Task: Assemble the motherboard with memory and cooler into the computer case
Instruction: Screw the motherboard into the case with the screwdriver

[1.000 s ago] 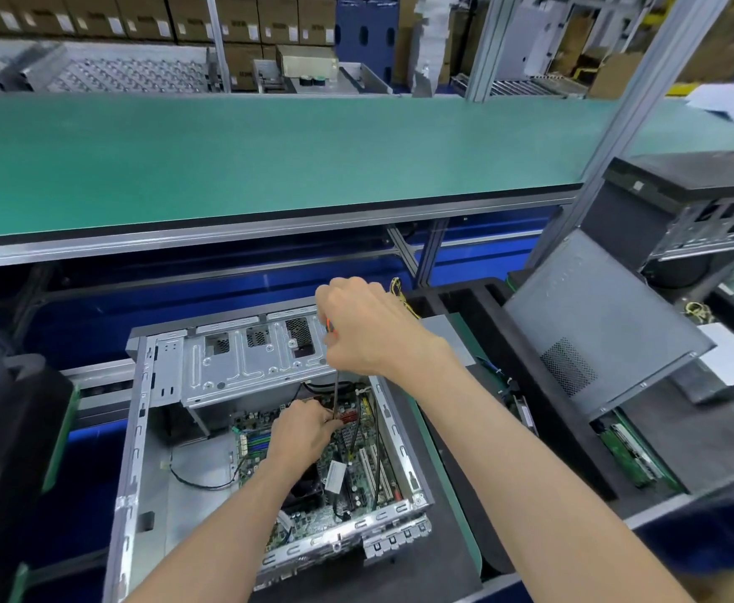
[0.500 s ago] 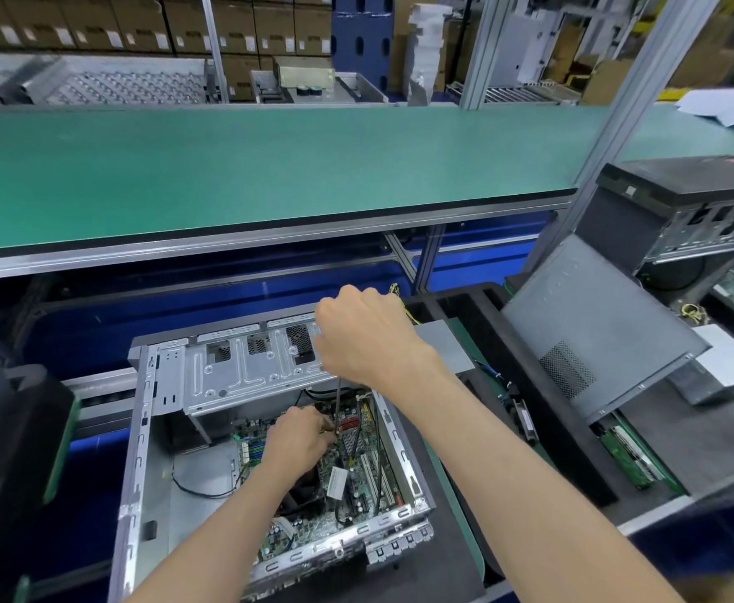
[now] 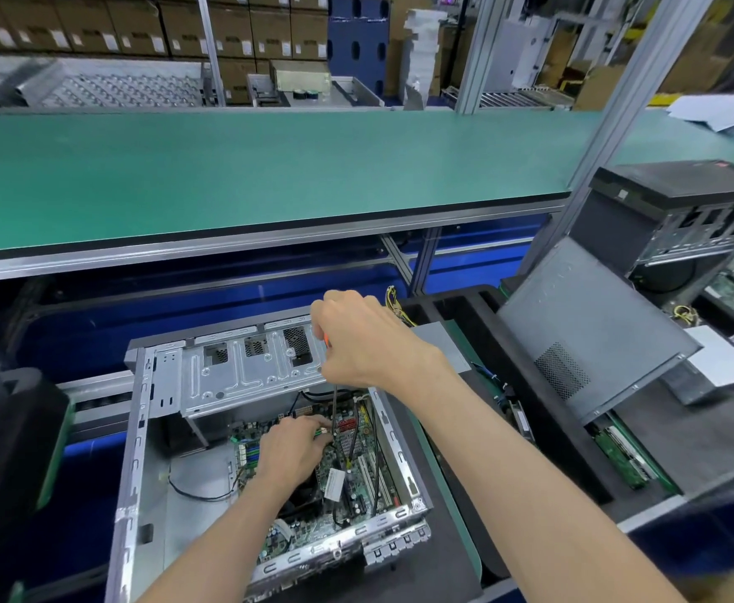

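An open grey computer case lies on its side in front of me, with a green motherboard seated inside. My right hand grips the orange handle of a screwdriver held upright, its thin shaft reaching down to the board. My left hand rests inside the case on the board, fingertips pinched at the screwdriver's tip. A black cooler under my left hand is mostly hidden. Black cables run over the board.
A silver drive cage spans the case's far end. A grey side panel leans at the right beside another black case. A long green bench runs behind. Black trays sit to the right.
Both hands stay on the screwdriver at about the same spot on the board; my right hand has shifted slightly on the handle. The camera has tipped a little.
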{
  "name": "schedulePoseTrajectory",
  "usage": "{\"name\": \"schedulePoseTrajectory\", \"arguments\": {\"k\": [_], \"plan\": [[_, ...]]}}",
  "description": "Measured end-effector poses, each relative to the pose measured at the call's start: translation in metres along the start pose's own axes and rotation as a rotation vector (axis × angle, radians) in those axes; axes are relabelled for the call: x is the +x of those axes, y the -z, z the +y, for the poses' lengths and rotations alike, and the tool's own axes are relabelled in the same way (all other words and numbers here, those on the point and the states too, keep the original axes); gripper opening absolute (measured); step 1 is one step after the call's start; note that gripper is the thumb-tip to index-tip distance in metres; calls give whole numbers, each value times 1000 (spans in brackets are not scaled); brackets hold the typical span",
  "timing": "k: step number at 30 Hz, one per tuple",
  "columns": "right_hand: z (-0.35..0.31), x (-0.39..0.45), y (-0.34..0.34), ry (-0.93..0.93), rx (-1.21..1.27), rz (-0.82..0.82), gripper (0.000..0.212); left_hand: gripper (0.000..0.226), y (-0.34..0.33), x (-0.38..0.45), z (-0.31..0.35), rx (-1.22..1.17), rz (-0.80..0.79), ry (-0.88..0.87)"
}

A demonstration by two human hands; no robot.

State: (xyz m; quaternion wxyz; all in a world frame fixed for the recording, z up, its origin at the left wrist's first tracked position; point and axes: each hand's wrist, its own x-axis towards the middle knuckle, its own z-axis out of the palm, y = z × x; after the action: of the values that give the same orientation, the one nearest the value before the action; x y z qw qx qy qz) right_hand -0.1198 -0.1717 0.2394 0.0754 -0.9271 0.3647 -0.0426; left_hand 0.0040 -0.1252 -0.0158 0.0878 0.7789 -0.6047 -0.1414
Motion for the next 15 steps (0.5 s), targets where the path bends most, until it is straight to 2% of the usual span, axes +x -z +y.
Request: {"name": "schedulePoseTrajectory", "arguments": {"k": [2,5,11,13,15], "plan": [[0,0,-3,-18,-14,40,17,31,2,-2,2,-23,26,-8],[-1,0,-6,-69,-136,122,24,37,3,-4,3,-116,58,7],[-1,0,-2,9,45,18,23,26,7,-5,6,-210,46,34],[-3,1,-6,-36,-39,90,16,25,7,-5,7,-203,49,30],[-4,1,-8,-72,-123,133,21,25,8,-5,8,-193,43,29]]}}
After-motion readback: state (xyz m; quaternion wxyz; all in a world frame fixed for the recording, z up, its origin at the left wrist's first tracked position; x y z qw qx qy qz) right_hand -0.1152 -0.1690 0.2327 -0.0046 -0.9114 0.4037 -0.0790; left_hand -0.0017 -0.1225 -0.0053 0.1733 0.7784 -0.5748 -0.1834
